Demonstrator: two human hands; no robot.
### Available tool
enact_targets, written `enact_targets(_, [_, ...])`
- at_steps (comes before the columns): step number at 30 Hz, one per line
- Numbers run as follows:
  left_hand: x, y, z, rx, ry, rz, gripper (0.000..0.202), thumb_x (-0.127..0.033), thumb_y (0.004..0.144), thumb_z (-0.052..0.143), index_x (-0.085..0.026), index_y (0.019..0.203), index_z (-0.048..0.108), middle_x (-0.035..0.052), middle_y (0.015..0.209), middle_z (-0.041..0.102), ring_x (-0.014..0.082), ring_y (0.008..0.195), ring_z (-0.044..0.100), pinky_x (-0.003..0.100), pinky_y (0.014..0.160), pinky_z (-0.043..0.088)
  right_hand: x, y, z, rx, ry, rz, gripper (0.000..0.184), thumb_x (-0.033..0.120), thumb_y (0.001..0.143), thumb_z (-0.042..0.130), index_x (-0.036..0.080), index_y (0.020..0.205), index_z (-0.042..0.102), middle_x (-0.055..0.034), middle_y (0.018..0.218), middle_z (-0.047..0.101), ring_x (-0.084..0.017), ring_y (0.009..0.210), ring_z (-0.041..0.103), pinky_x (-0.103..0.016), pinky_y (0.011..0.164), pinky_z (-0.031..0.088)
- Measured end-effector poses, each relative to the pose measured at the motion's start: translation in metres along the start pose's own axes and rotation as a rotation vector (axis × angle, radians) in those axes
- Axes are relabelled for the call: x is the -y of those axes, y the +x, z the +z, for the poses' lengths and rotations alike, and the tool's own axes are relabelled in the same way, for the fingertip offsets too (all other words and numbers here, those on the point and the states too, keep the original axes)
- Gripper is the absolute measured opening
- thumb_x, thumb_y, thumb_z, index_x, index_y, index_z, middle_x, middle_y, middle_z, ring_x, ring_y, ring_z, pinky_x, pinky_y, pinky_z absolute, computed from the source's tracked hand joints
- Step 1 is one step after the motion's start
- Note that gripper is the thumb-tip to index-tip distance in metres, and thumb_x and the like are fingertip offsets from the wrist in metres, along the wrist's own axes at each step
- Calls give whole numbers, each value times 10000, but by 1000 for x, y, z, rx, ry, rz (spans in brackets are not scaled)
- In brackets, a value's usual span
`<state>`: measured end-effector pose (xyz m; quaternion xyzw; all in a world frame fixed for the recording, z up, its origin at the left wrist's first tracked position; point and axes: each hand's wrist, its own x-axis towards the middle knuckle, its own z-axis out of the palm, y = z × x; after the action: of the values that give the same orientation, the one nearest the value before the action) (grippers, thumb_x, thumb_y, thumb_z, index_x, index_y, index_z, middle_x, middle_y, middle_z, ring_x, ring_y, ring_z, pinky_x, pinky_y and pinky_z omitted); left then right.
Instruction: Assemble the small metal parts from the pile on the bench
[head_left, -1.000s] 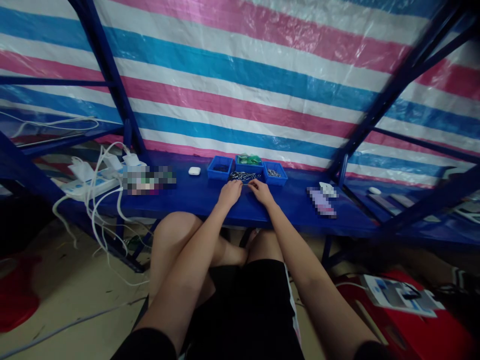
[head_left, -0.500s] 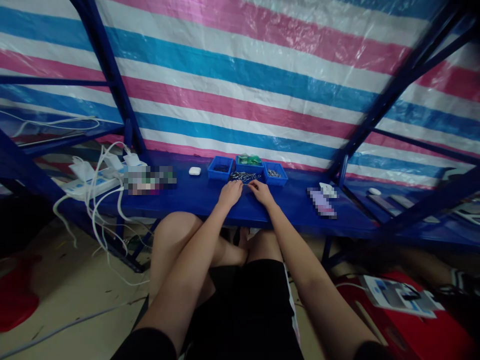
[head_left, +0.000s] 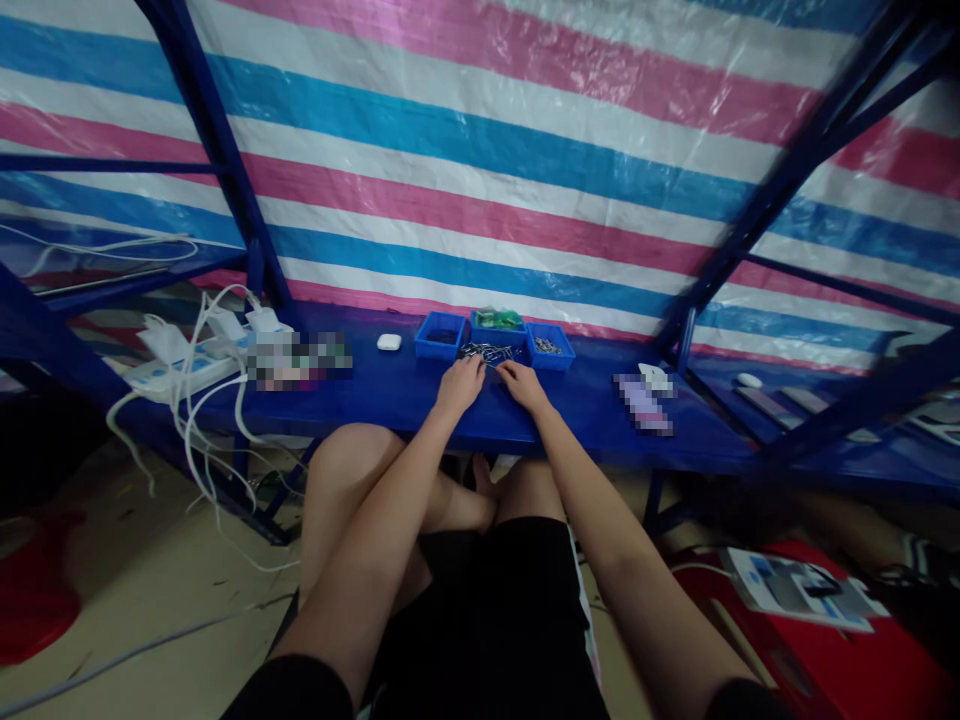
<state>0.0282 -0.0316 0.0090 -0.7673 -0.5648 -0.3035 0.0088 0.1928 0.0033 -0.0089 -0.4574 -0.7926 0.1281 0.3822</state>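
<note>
My left hand (head_left: 461, 384) and my right hand (head_left: 523, 387) meet over the front part of the blue table, fingertips pinched and a small gap between them. A thin, rod-like piece (head_left: 491, 366) bridges that gap, held at both ends; it is too small to name exactly. Just beyond my fingers lies a loose pile of slim silver metal pieces (head_left: 493, 352). Around the pile stand three blue bins: the left bin (head_left: 435, 351) contains dark small parts, the middle bin (head_left: 501, 334) green plastic packets, the right bin (head_left: 553, 362) small silver parts.
A white earbud-like case (head_left: 389, 342) lies left of the bins. Farther left is a power strip (head_left: 191, 365) with tangled white cables. A blurred purple item (head_left: 643, 402) lies on the right. Blue posts (head_left: 225, 150) frame the table before a striped sheet (head_left: 480, 180).
Both hands stay in almost the same place, still pinching the thin piece. Only slight finger movement shows.
</note>
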Motion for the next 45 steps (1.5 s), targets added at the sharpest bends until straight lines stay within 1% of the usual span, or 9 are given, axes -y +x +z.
enact_targets(2, [0, 0, 0, 1, -17, 18, 290, -301, 913, 352, -190, 1117, 524, 80, 1044, 611, 184, 981, 548, 272, 815, 428, 1, 0, 0, 14, 8, -9, 264, 354, 861, 415, 197, 856, 628, -18, 774, 635, -144, 722, 560, -239, 699, 398])
enact_targets(6, [1, 1, 1, 59, -35, 49, 280, -288, 897, 395, -200, 1122, 537, 73, 1051, 612, 188, 998, 541, 269, 817, 431, 2, 0, -1, 28, 16, -21, 270, 355, 857, 415, 196, 867, 632, -25, 803, 642, -149, 741, 562, -248, 715, 406])
enact_targets(10, [2, 2, 1, 85, -42, 59, 252, -278, 897, 396, -205, 1070, 565, 66, 1024, 619, 190, 990, 542, 273, 815, 430, 1, 0, 0, 30, 24, -19, 269, 352, 855, 414, 199, 872, 634, -23, 808, 646, -149, 731, 564, -252, 711, 410])
enact_targets(16, [0, 2, -1, 77, -71, 73, 245, -293, 901, 392, -203, 1044, 568, 64, 1013, 613, 181, 998, 537, 268, 825, 429, 0, 0, 0, 36, 19, 1, 272, 352, 858, 409, 202, 897, 633, -23, 816, 650, -151, 745, 572, -254, 723, 418])
enact_targets(22, [-2, 1, -3, 35, -135, 115, 239, -294, 902, 383, -201, 1048, 548, 58, 1037, 607, 170, 1001, 542, 266, 835, 429, 5, -1, -2, 73, 6, -23, 281, 324, 874, 383, 206, 934, 631, -27, 840, 653, -154, 776, 577, -254, 743, 415])
enact_targets(27, [-4, -1, -6, 49, -132, 66, 218, -284, 891, 391, -194, 1022, 540, 67, 1006, 624, 178, 957, 574, 264, 793, 439, 6, -2, -2, 41, 20, 11, 283, 335, 869, 391, 212, 955, 631, -21, 856, 656, -154, 783, 579, -259, 752, 419])
enact_targets(33, [-4, 0, -5, 83, -103, 29, 222, -305, 888, 405, -200, 1045, 522, 61, 910, 652, 188, 878, 611, 260, 730, 438, 5, -2, -1, 37, 24, 33, 277, 363, 865, 400, 213, 913, 628, -13, 826, 652, -152, 756, 579, -255, 726, 423])
enact_targets(39, [0, 1, 0, 53, -58, 59, 239, -311, 898, 392, -201, 1025, 561, 63, 952, 648, 178, 919, 586, 255, 764, 431, 5, -2, -2, 23, 44, 41, 287, 384, 871, 393, 209, 890, 619, -10, 777, 643, -152, 736, 585, -253, 718, 428])
enact_targets(45, [1, 2, 1, 77, -47, 55, 231, -292, 891, 411, -206, 1007, 591, 61, 989, 642, 179, 944, 569, 256, 789, 429, 6, -3, -2, 4, 84, 70, 280, 397, 867, 407, 209, 932, 605, -13, 785, 645, -150, 729, 594, -258, 719, 442])
